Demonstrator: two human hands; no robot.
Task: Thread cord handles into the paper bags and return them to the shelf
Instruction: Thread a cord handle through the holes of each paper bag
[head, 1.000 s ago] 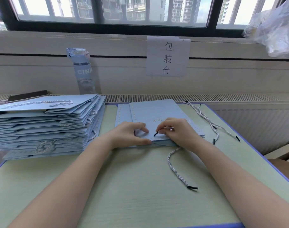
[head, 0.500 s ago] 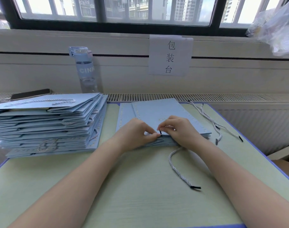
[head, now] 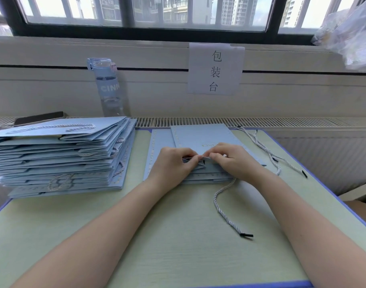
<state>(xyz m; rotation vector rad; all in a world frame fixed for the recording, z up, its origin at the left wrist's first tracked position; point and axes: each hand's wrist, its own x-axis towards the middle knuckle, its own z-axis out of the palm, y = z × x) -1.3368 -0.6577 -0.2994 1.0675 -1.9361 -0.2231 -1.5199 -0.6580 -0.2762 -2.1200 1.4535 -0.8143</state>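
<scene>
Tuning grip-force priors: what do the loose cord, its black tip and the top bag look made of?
Cord: twisted fibre rope with white and grey strands, soft, since it lies in limp curves. Probably cotton or polyester; can't tell which.
Black tip: straight, smooth sleeve, probably plastic.
Top bag: pale blue matte paper or thin card, with crisp folded edges and no glare.

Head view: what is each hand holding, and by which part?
The left hand pinches the top paper bag at its lifted near edge; the right hand pinches the cord near its leading end, the rest trailing loose.
</scene>
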